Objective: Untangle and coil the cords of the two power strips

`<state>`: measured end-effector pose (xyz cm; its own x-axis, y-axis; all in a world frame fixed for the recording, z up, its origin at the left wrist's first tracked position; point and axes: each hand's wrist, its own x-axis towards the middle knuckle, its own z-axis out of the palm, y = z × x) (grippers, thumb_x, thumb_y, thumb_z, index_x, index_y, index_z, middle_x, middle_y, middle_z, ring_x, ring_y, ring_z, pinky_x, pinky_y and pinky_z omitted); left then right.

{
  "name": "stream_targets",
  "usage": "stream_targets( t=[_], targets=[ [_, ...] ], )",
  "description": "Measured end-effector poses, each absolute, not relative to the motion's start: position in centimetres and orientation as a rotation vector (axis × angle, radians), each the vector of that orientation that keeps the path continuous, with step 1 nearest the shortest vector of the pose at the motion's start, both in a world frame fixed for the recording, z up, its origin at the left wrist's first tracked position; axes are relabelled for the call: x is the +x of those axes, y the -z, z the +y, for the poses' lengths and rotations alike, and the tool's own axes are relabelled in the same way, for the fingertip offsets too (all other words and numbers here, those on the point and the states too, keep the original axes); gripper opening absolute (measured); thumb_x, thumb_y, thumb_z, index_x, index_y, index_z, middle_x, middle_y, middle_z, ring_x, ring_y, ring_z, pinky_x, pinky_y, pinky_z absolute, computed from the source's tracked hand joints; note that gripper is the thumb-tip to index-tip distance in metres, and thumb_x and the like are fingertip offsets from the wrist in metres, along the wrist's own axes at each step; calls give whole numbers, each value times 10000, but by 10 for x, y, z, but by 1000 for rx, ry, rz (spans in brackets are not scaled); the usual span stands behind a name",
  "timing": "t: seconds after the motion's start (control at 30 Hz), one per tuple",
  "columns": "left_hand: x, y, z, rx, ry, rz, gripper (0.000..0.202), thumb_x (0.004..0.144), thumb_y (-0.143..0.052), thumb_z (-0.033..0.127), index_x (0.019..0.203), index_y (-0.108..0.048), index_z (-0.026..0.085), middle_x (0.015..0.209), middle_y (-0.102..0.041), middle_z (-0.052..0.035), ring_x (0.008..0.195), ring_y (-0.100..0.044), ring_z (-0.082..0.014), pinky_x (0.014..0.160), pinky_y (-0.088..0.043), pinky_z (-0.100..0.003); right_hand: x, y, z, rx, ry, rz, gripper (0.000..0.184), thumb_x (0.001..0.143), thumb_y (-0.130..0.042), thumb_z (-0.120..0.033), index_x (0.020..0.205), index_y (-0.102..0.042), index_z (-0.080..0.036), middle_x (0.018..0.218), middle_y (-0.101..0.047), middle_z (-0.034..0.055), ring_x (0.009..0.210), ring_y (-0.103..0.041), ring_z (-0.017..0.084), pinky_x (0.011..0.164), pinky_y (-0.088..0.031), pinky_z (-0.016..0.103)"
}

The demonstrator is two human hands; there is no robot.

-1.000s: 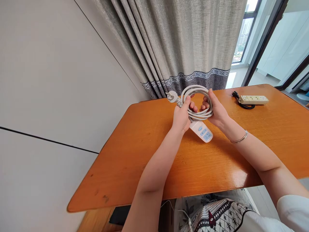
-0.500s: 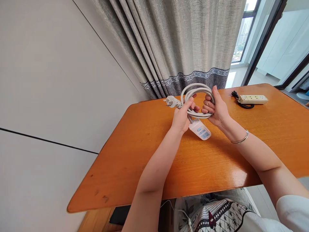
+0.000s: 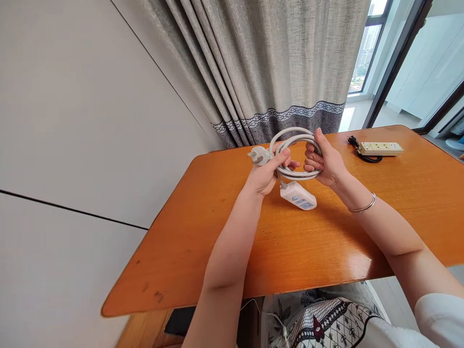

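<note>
Both of my hands hold a coiled white cable (image 3: 294, 137) upright above the orange wooden table (image 3: 290, 241). My left hand (image 3: 266, 174) is closed on the coil's left side, just beside the white plug (image 3: 258, 155) that sticks out to the left. My right hand (image 3: 324, 162) is closed on the coil's right side, fingers wrapped through the loop. The cable's white power strip (image 3: 297, 195), with blue sockets, hangs below the coil and rests on or just over the tabletop.
A second, cream power strip (image 3: 381, 148) with a black cord (image 3: 358, 151) lies at the table's far right. A grey curtain (image 3: 275, 63) hangs behind the table, a plain wall stands at left, and a window is at right. Patterned cloth covers my lap below the table edge.
The coil has been turned a little in my hands. The plug has shifted slightly left, and the power strip has swung lower and flatter toward the table.
</note>
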<state>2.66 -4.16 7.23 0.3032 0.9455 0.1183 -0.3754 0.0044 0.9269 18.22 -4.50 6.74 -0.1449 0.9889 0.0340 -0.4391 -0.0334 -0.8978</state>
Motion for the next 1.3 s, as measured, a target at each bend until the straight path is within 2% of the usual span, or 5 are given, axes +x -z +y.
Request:
stream_targets(
  t=[0.27,0.5,0.8,1.07,1.3],
  targets=[
    [36,-66,-37,966,-1168,725,319,842,-777,378,673,-608,166,442,-312,97,421,-445,-51,484,-392,-169,179,-56,-37,-858,-1426,-988,623,760,-595,-841,654,-478,-238,419,-217,-127,362,-220,68,472,-424,242],
    [40,-73,-34,784,-1324,718,358,899,-722,356,640,-558,171,438,-270,103,398,-348,-30,493,-388,-153,184,-36,-24,-833,-1384,-1180,639,823,-516,-825,1025,-619,-228,824,-679,28,763,-676,169,691,-529,288],
    [10,-67,-5,739,-1794,727,358,839,-768,433,664,-541,219,459,-313,96,443,-423,-65,534,-430,-184,183,-17,-28,-1434,-870,-2432,514,686,-860,-361,1085,-586,-185,957,-709,61,817,-643,213,669,-440,286],
    [-20,-47,21,1075,-1803,1035,302,753,-845,327,618,-605,203,500,-448,78,473,-454,-57,495,-375,-164,190,-57,-54,-1369,-124,-2371,390,811,-687,-245,1194,-626,-205,1181,-657,119,959,-661,270,742,-469,336],
    [-2,-38,8,1119,-1177,863,289,778,-824,400,681,-681,168,437,-391,77,388,-388,-55,409,-322,-165,204,-62,-50,-894,-551,-1650,598,799,-780,-449,1333,-566,-285,1153,-680,64,1080,-641,257,919,-543,397]
  ],
)
